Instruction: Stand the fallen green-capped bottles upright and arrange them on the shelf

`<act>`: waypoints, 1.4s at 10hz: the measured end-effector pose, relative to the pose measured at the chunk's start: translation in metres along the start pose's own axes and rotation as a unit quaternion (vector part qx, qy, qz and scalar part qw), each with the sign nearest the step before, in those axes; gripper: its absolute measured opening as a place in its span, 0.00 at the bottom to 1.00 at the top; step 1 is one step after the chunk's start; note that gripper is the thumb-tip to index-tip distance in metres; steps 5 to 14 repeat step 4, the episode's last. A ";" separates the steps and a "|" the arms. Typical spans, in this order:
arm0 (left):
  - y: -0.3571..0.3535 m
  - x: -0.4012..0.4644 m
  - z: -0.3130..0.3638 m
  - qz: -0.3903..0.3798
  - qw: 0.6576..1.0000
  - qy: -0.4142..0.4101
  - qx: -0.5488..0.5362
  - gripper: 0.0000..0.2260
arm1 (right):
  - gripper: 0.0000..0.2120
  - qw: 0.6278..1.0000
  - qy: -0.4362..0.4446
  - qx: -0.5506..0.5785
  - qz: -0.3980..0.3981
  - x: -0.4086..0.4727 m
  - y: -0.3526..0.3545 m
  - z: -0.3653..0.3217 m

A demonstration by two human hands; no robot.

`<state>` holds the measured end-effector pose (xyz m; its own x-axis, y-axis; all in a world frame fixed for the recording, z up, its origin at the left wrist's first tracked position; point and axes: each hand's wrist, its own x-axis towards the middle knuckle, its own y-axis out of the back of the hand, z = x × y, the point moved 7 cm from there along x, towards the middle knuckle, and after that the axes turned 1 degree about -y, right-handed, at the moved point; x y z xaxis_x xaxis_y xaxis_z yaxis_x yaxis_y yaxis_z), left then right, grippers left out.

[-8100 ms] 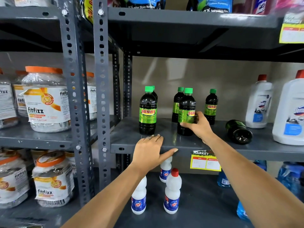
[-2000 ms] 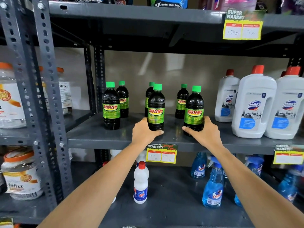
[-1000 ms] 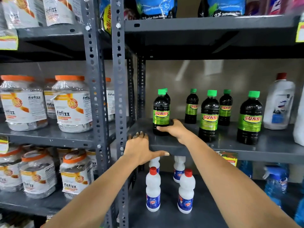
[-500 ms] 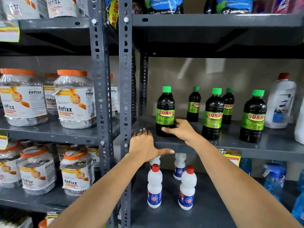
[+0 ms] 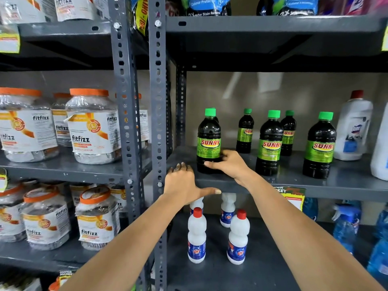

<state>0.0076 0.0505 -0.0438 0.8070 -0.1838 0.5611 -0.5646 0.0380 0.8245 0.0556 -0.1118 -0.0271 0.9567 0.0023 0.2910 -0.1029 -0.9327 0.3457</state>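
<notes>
Since a moment ago my right hand (image 5: 227, 164) has stayed wrapped round the base of the leftmost green-capped bottle (image 5: 209, 141), nudging it along the shelf (image 5: 346, 181). My left hand (image 5: 184, 183) lies flat and open on the shelf's front edge, holding nothing. I should slide the bottle low and slow, squaring its label with the upright row.

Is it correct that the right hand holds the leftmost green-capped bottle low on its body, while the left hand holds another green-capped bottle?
Not quite. In the head view the left hand holds no bottle; it rests on the front edge of the shelf. The right hand does hold the leftmost green-capped bottle low on its body.
</notes>
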 end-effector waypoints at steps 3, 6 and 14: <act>-0.003 0.002 -0.005 -0.043 0.998 0.005 -0.047 0.63 | 0.50 0.996 0.017 -0.019 0.090 -0.023 0.008 -0.014; -0.004 -0.007 -0.005 -0.047 0.993 -0.003 -0.105 0.63 | 0.45 0.973 0.123 0.027 0.196 -0.073 0.025 -0.029; -0.004 -0.007 -0.005 -0.047 0.993 -0.003 -0.105 0.63 | 0.45 0.973 0.123 0.027 0.196 -0.073 0.025 -0.029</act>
